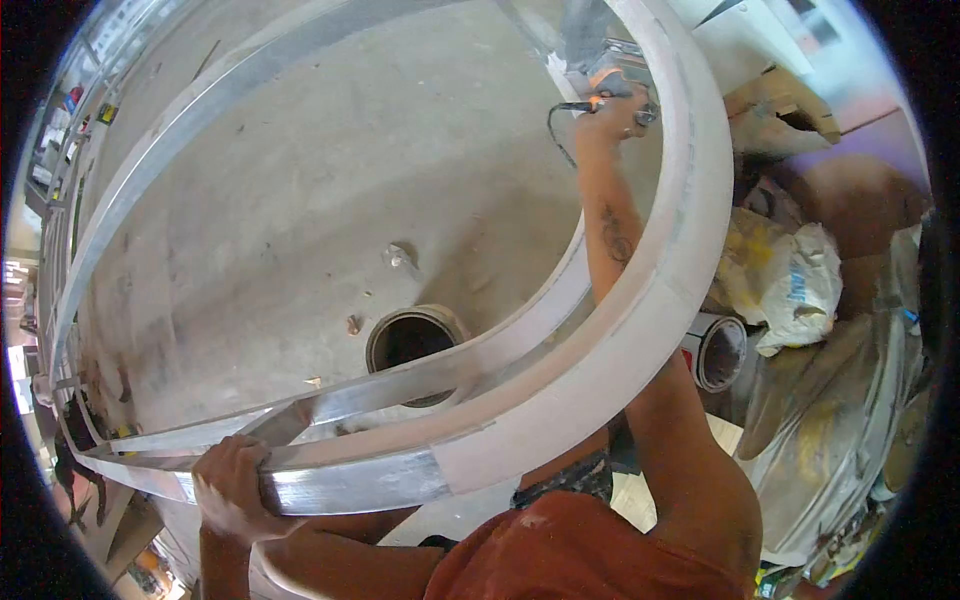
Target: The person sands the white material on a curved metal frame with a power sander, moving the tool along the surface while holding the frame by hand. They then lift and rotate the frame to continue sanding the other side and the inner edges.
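My left hand (232, 488) grips the bare metal edge of a large curved frame (365, 482) at the lower left, its fingers wrapped over the top. Smooth pale filler coats the frame's right part. At the upper right my right hand (617, 115) is closed round an orange and grey power tool (612, 82), close to the inner side of the curve. A dark cord hangs from the tool. Its working face is hidden from view.
An open bucket (420, 312) stands on the concrete floor (300, 180) inside the frame. To the right are a tin (722, 352), a white and yellow bag (803, 290), plastic sheeting (835, 420) and a torn cardboard box (785, 105).
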A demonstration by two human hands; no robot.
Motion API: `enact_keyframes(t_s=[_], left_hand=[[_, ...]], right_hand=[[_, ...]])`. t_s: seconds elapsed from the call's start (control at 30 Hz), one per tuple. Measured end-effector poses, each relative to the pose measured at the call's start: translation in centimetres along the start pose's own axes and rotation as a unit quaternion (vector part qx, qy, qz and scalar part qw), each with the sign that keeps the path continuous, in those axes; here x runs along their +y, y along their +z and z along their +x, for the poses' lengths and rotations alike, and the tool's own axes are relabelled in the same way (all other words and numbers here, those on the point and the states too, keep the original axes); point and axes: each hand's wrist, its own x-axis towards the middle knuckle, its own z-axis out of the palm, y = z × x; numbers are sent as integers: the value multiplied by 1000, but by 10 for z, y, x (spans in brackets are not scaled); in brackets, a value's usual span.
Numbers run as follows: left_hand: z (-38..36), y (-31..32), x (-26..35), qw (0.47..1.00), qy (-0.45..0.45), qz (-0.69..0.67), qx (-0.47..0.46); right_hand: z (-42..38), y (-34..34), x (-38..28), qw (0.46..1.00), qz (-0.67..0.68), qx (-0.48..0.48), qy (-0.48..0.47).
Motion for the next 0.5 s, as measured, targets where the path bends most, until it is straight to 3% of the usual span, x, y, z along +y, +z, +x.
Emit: enact_keyframes(t_s=[0.3, 0.4, 0.5], left_hand=[[-3, 0, 1, 1000, -10, 2, -11], [-3, -1, 2, 1000, -4, 13, 0], [-2, -4, 4, 999, -13, 27, -28]], right_hand=[[35, -5, 16, 998, 43, 33, -10], [46, -18, 23, 999, 28, 8, 40], [72, -22, 41, 999, -10, -38, -31]])
